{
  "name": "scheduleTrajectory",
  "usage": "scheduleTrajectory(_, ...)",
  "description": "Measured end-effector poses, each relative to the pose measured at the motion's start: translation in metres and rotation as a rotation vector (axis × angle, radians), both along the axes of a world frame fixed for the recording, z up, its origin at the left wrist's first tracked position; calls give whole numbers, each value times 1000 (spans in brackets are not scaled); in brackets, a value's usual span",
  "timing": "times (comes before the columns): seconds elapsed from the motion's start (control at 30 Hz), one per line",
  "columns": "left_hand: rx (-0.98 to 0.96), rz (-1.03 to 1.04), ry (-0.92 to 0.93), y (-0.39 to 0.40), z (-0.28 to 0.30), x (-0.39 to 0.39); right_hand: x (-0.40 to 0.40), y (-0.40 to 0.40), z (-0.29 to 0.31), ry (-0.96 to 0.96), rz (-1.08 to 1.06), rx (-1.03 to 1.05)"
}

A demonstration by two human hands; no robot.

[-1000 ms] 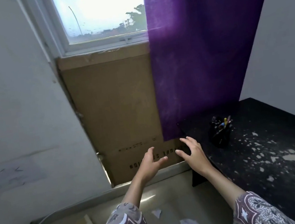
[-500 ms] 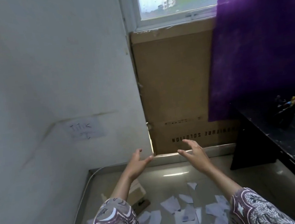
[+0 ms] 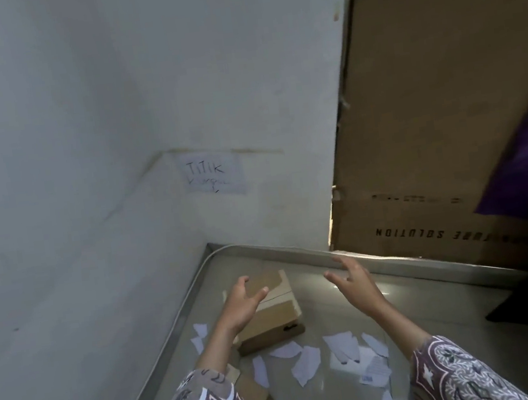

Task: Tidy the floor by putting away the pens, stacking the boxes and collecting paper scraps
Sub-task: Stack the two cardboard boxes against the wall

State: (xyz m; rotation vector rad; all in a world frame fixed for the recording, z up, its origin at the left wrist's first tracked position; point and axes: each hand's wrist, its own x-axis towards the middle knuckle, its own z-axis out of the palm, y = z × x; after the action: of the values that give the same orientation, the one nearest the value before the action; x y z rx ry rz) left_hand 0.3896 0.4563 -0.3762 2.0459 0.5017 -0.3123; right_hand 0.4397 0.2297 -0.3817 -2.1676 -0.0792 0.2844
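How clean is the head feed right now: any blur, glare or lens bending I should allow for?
Head view: soft all over, with motion smear on the large upright cardboard carton and its print. The wide lens bows the wall edges. A pale glare patch lies on the glossy floor behind the right hand. The left hand, the small brown cardboard box and the white paper scraps stay readable.

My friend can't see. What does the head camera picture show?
Two open hands, left hand and right hand, reach toward a small cardboard box on the floor in a room corner. White paper scraps lie scattered nearby, and a big cardboard sheet leans on the wall.
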Motion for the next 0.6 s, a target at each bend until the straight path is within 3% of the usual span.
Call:
scheduleTrajectory(0.3, -40, 259, 67, 46, -78, 55, 86, 49, -77, 129, 148, -42)
scheduleTrajectory(0.6, -45, 323, 174, 99, -187, 103, 149, 92, -175, 239, 121, -49)
